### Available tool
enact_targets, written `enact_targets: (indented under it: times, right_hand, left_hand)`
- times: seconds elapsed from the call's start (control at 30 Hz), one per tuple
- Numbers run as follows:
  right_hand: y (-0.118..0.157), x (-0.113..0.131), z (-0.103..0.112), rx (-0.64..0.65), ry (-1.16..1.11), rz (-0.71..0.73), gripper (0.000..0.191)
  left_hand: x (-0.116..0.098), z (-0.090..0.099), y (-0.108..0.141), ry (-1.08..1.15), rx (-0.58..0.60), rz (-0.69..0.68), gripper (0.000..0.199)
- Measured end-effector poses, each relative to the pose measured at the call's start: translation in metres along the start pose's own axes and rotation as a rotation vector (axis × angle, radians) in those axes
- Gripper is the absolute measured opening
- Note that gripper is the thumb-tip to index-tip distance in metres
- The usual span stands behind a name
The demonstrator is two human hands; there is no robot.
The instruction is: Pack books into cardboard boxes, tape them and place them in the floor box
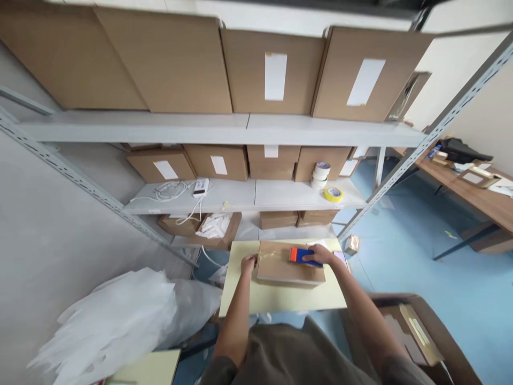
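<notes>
A closed brown cardboard box (276, 271) lies lengthwise on the pale yellow table (256, 305) in front of me. My left hand (249, 264) is at the box's left end, its fingers curled against the edge; any small thing in them is hidden. In my right hand (318, 254) is a blue tape dispenser (298, 255) with an orange end, held over the top of the box. Clear tape (269, 254) shows near the left end of the box top.
Shelves of cardboard boxes (272, 69) rise behind the table. White tape rolls (320, 174) and a yellow tape roll (333, 194) sit on the middle shelf, with a white power strip (201, 187) further left. White plastic bags (120, 315) bulge at left; an open carton (404, 331) stands at right.
</notes>
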State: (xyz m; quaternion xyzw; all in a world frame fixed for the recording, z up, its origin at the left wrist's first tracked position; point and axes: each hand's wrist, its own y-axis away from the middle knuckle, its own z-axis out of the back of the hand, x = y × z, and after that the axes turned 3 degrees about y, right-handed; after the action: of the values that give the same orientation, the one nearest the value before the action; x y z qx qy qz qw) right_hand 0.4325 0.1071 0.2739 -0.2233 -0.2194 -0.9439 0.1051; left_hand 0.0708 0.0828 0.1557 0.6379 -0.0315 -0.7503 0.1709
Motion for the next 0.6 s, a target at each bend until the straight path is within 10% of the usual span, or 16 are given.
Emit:
enact_targets:
  times: [0.37, 0.6]
  right_hand:
    - [-0.004, 0.002, -0.023, -0.081, 0.127, 0.017, 0.026]
    - [-0.001, 0.021, -0.023, -0.112, 0.206, -0.009, 0.033]
  left_hand:
    - [0.008, 0.013, 0.0, -0.555, -0.114, -0.062, 0.057]
    - [-0.013, -0.027, 0.009, -0.51, 0.022, -0.044, 0.072]
